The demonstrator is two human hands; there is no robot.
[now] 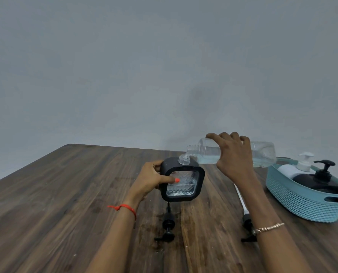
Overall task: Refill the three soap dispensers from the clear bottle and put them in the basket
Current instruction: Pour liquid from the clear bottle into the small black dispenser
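Right hand (235, 156) is wrapping the tilted clear plastic bottle (207, 154) mid-body, pouring from 2 o'clock into the open-necked square black-framed glass dispenser (183, 186) at mid dark wooden table (65, 194), which the left hand (154, 178) is gripping by its 9 o'clock side; it is likely rigid, slippery when wet and getting heavier.

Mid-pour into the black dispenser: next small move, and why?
Probably hold the bottle at this tilt rather than level it off: the stream is landing in the dispenser's open neck, the liquid in its window looks low, the left hand steadies it, and the right hand grips the bottle firmly.
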